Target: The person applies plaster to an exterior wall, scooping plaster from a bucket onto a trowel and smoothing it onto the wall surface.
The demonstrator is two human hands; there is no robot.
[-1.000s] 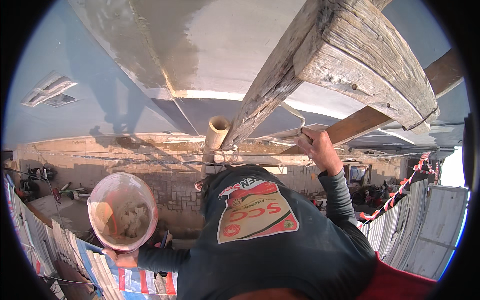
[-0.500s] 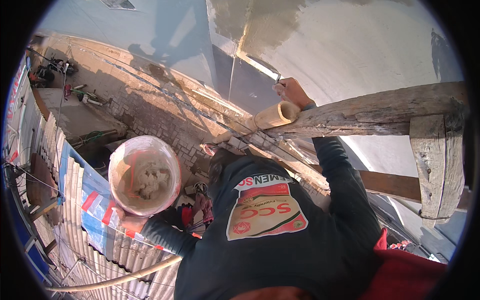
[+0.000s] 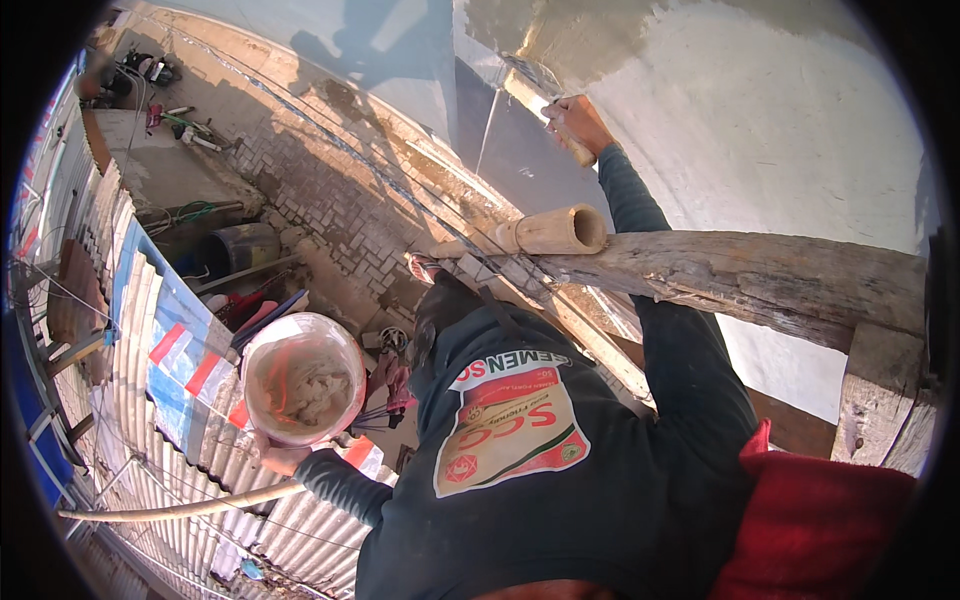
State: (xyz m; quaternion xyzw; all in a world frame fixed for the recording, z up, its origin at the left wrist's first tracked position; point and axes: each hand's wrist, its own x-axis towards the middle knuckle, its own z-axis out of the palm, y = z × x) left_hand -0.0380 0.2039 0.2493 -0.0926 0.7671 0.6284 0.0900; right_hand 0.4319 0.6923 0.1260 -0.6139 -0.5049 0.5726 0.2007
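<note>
Low on the left, my left hand (image 3: 282, 456) grips the rim of a pale bucket (image 3: 354, 385) holding wet greyish mix, with red showing inside it. Up at the top centre, my right hand (image 3: 582, 126) is closed round a pale, long-handled tool (image 3: 525, 92) reaching to the wall (image 3: 720, 120), beside a rough darker patch; its exact head is hard to make out. My right arm stretches past a weathered wooden beam (image 3: 760, 275) and an open bamboo pole end (image 3: 545, 233).
Corrugated roofing (image 3: 300, 530) with striped bunting lies below at left, crossed by a bamboo pole (image 3: 190, 508) and wires. Far below are a paved lane (image 3: 320, 220), motorbikes (image 3: 150, 70) and a dark drum (image 3: 240, 250). A wooden post (image 3: 880, 400) stands at right.
My view has turned and tilted. My right hand has moved up along the wall with the tool, away from the beams. My left hand still holds the bucket.
</note>
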